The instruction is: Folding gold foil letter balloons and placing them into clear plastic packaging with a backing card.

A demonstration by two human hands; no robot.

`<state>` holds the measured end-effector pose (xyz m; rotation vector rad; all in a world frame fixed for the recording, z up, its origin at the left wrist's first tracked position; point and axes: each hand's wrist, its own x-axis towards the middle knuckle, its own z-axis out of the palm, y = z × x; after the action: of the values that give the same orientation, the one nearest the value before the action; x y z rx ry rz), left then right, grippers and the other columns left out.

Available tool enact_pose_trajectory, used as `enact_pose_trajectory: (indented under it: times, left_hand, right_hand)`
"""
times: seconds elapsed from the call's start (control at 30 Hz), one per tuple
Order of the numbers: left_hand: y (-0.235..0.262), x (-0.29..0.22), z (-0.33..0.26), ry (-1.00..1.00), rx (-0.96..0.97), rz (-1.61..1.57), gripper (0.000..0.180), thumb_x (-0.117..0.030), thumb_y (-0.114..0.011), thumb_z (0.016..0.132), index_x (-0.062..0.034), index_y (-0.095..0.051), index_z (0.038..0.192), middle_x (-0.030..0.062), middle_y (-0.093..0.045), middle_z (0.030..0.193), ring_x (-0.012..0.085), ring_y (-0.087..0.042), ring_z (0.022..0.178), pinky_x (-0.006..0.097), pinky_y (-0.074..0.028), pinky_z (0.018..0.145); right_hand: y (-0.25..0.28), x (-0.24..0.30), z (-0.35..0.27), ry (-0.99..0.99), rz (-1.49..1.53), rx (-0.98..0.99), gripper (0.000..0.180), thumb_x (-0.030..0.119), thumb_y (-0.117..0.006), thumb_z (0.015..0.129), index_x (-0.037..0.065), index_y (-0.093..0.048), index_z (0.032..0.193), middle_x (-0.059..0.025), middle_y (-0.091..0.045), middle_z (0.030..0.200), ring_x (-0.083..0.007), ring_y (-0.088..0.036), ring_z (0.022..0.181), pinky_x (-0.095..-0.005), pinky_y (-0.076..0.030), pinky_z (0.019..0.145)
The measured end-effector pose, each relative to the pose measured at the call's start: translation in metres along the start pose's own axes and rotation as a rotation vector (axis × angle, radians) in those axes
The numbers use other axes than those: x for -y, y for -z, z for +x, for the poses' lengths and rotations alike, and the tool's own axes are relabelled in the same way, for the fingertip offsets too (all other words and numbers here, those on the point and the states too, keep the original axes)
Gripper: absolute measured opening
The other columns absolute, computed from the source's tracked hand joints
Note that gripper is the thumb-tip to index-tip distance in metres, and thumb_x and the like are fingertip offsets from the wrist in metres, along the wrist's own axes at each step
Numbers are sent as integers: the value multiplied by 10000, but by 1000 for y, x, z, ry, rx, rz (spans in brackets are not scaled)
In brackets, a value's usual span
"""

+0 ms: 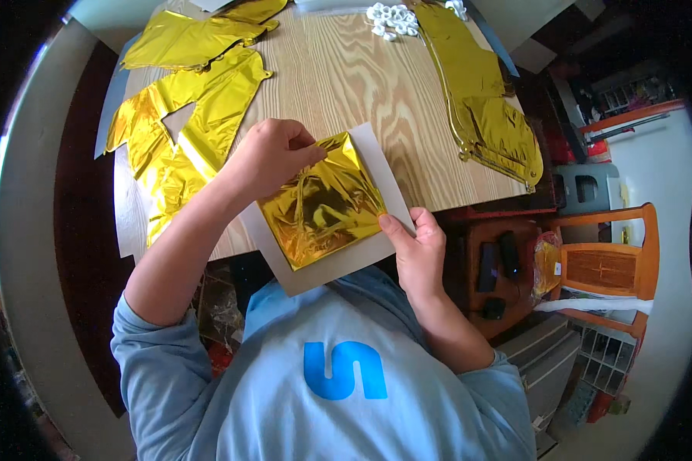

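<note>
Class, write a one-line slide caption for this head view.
Left hand and right hand hold folded gold foil on grey card.

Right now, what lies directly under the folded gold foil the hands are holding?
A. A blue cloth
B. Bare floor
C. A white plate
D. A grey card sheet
D: the folded gold foil rests on a grey card sheet, with the left hand pinching its top edge and the right hand at its lower right edge.

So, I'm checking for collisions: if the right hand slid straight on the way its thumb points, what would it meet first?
The right hand points up-left across the grey card. It would likely meet the folded gold foil sheet first, which its thumb already touches at the edge; further on is the left hand.
</note>
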<state>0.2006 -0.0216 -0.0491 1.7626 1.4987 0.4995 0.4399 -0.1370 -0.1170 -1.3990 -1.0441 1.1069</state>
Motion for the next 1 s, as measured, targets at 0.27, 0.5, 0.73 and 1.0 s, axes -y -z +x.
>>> enact_pose_trajectory:
  times: [0.27,0.5,0.73,1.0]
  left_hand:
    - [-2,6,5,23,-47,-127,305,-278,-747,927,27,-735,947,35,-680,729,90,-597,638,288,-506,592]
    - [1,-8,3,125,-30,106,436,-404,-684,927,27,-733,884,202,-711,773,298,-725,735,402,-563,699]
    - [-11,-17,4,67,-2,57,441,-424,-647,957,5,-716,883,197,-698,761,345,-707,737,444,-546,712]
    - [-34,-11,15,-98,-301,568,336,-409,-677,931,-97,-665,1056,129,-710,964,309,-695,888,449,-514,815]
  right_hand:
    - [-6,6,-2,-19,118,-5,208,114,-770,922,-26,-623,965,-57,-715,918,-71,-607,816,-253,-517,747]
    - [-6,8,-1,-1,84,-32,200,100,-760,927,-30,-619,983,-66,-714,938,-78,-615,836,-258,-524,776]
    - [12,34,-12,-25,219,-55,219,102,-775,911,-31,-621,992,-56,-707,937,-63,-606,822,-236,-508,767]
    - [0,-6,8,184,-175,-181,279,98,-783,889,-26,-597,1056,-90,-717,905,-120,-640,768,-293,-539,734]
